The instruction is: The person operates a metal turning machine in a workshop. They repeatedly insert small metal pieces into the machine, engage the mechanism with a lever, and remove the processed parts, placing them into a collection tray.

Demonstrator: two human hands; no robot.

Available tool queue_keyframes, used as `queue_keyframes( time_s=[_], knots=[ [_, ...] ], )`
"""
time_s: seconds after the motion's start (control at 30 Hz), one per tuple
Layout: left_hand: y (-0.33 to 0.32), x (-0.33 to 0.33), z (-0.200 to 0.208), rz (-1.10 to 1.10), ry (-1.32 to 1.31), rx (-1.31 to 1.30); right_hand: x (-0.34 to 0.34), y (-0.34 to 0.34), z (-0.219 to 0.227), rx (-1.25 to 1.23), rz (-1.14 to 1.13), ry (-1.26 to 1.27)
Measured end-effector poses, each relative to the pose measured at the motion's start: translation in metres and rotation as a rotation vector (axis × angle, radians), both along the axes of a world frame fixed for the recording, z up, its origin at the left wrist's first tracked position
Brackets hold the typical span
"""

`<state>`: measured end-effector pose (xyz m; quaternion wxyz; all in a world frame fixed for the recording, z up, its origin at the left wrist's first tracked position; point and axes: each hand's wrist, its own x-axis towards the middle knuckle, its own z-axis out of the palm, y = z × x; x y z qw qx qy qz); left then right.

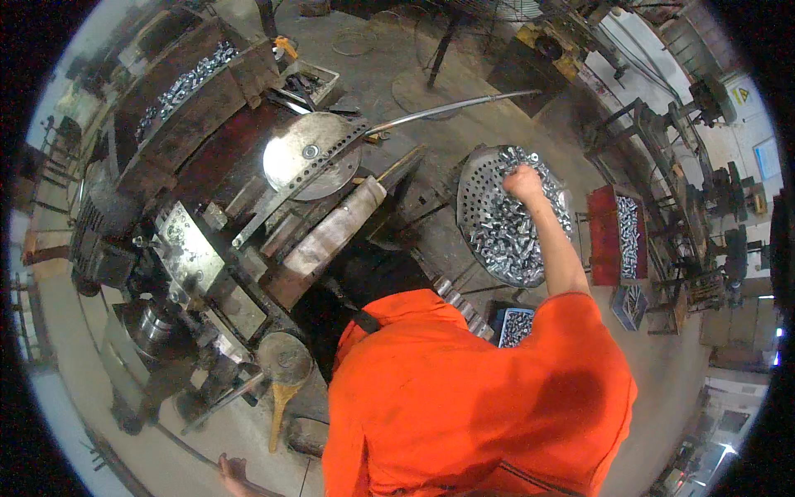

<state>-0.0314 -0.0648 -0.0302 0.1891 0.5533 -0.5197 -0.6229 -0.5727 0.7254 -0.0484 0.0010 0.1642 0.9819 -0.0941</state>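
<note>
Fingers of right hand [522, 184], clenched over round, perforated grey metal tray [478, 190] (around what, if anything, cannot tell). Heaped in tray near hand, small shiny silver metal parts [507, 240]. Far lower left of tray, left hand [233, 472] beside long grey bar [187, 445]; cannot tell if released or grasping.

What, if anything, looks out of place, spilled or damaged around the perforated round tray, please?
Nothing clearly stands out. The metal parts are spread unevenly, leaving the left side of the perforated tray bare while they crowd its right and lower side, but no spill or damage is plain at this size.
</note>
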Motion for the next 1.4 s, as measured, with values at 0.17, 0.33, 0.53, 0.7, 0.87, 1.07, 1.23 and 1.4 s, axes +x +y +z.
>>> queue_keyframes(
  time_s=[0.17,0.33,0.53,0.7,0.87,1.07,1.23,1.4],
  knots=[
    [0.004,0.002,0.006,-0.007,-0.05,-0.085,-0.006,-0.002,-0.015,0.293,0.197,-0.106],
    [-0.017,0.034,-0.011,0.007,-0.101,-0.065,-0.042,-0.001,-0.038,0.482,0.433,-0.314],
    [0.029,-0.015,0.028,-0.035,-0.207,-0.326,-0.053,0.026,-0.055,0.341,0.436,-0.212],
    [0.04,-0.01,0.028,0.018,-0.102,-0.318,-0.078,0.048,-0.073,-0.092,0.314,-0.122],
    [0.044,-0.008,0.034,0.014,-0.168,-0.286,-0.048,-0.095,0.024,-1.627,-0.018,0.061],
    [0.04,-0.019,0.032,-0.042,-0.159,-0.325,-0.02,-0.317,0.113,-1.122,1.106,-0.074],
    [0.073,-0.004,0.048,-0.249,-0.792,-0.914,0.034,-0.498,0.176,-0.843,1.813,0.053],
    [0.12,0.007,0.076,-0.215,-0.868,-0.655,0.057,-0.617,0.159,-0.134,1.973,0.2]
  ],
)
